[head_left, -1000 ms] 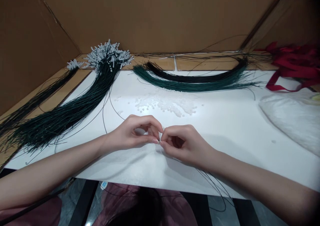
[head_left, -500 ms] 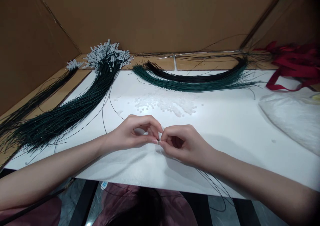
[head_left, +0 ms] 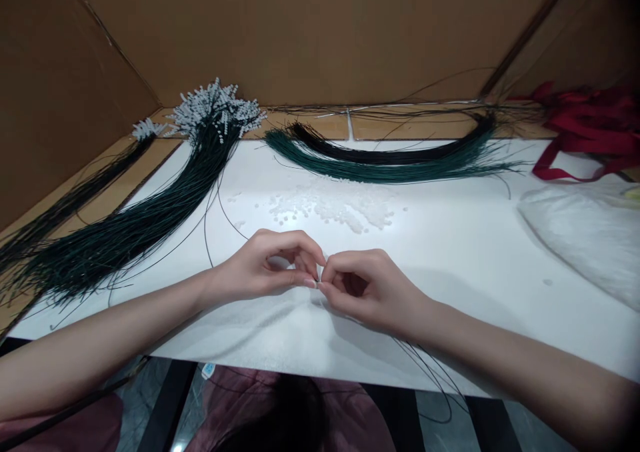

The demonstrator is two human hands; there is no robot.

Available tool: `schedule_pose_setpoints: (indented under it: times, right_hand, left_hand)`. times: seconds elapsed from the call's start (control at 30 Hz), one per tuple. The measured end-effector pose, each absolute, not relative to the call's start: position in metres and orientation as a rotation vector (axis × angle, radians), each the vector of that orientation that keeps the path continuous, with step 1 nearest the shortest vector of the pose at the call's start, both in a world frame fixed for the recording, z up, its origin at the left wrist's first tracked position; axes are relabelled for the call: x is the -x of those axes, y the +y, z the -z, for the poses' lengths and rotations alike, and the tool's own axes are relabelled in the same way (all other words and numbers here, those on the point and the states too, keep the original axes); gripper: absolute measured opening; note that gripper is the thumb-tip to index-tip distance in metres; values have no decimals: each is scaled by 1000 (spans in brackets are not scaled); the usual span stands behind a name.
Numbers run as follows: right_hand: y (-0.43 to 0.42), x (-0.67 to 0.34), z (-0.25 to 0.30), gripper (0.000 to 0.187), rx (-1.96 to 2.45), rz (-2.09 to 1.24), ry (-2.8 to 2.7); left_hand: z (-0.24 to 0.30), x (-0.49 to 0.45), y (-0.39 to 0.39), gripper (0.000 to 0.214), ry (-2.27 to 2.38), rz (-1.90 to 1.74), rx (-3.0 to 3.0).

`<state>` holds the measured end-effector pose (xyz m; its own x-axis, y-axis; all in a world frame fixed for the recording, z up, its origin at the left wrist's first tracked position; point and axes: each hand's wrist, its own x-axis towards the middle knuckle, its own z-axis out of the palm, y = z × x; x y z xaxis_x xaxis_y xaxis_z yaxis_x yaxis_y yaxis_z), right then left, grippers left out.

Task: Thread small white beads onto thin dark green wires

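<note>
My left hand point(head_left: 280, 262) and my right hand point(head_left: 365, 285) meet fingertip to fingertip over the front half of the white tabletop point(head_left: 465, 252). Both are closed in a pinch. A tiny dark and whitish bit shows where the fingertips touch, too small to name. From beneath my right hand and wrist, several thin dark wires point(head_left: 434, 365) trail over the table's front edge; their upper ends are hidden by the hand. Just beyond the hands lies a scatter of small translucent white beads point(head_left: 340, 207).
At left lie a large bundle of dark green wires point(head_left: 165, 205) tipped with white beads and a smaller such bundle point(head_left: 85, 189). Plain green wires point(head_left: 380, 172) and black wires point(head_left: 380, 153) curve along the back. On the right are red ribbon point(head_left: 585, 132) and a clear plastic bag point(head_left: 590, 232). Cardboard walls point(head_left: 320, 39) enclose the table.
</note>
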<state>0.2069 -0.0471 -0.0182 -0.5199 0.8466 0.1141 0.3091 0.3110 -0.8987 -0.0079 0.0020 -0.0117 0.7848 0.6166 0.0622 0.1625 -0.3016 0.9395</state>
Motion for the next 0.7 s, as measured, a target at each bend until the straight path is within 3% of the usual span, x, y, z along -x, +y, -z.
schedule_pose_setpoints:
  times: [0.7]
  right_hand:
    - [-48,-207,18,15,1041,-1168,-2014]
  left_hand:
    - [10,7,2,18,603,-498,-1865]
